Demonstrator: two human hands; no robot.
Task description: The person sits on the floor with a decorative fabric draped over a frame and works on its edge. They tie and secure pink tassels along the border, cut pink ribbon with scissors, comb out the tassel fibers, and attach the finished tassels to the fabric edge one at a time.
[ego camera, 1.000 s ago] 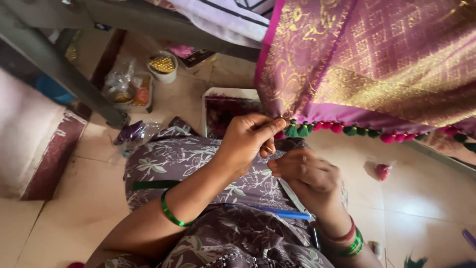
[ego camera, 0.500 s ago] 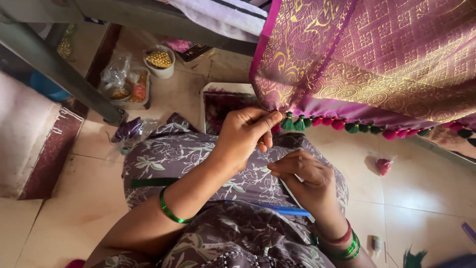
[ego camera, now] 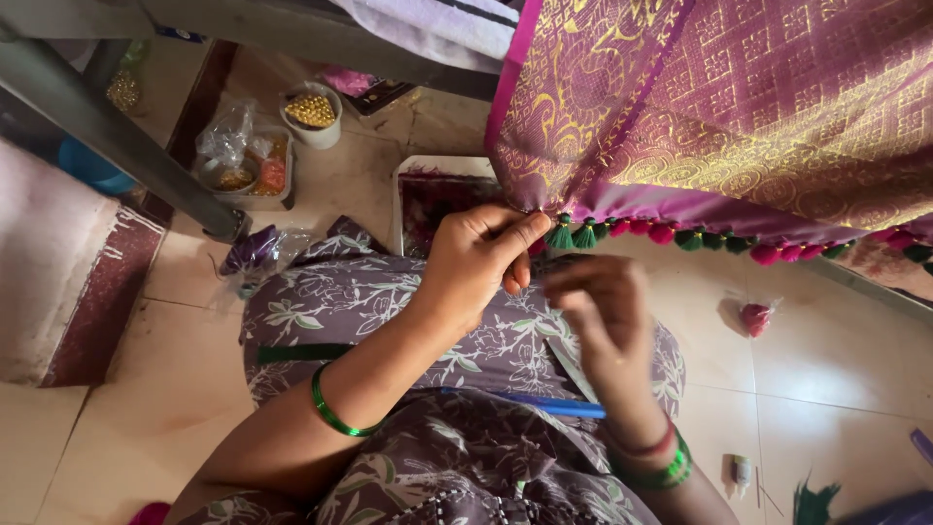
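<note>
**Pinching the tasselled hem of a purple and gold cloth**

The left hand [ego camera: 476, 262] is closed in a pinch, thumb against forefinger, on the lower corner of the purple silk cloth woven with gold patterns [ego camera: 739, 107] that hangs above and beyond both hands. The grip sits right where the row of small green and pink thread tassels [ego camera: 680, 233] begins along the hem, which seems to hold that edge taut and steady for fine work. The right hand [ego camera: 603, 316] is just beside and slightly below the left, blurred, fingers curled loosely together near the first green tassel; whether it holds a thread or needle I cannot tell.

Under both hands lies the person's lap, covered in grey-purple floral printed fabric [ego camera: 389, 321]. A slim blue pen-like stick [ego camera: 549, 405] rests on it below the right wrist, close enough to pick up. Beyond the left hand, a white rectangular tray of dark red material [ego camera: 428, 190] sits on the tiled floor; farther left are a small white bowl of yellow beads [ego camera: 311, 112] and a clear plastic tub of bagged bits [ego camera: 243, 165]. A loose pink tassel [ego camera: 756, 318] lies to the right of the right hand.
</note>
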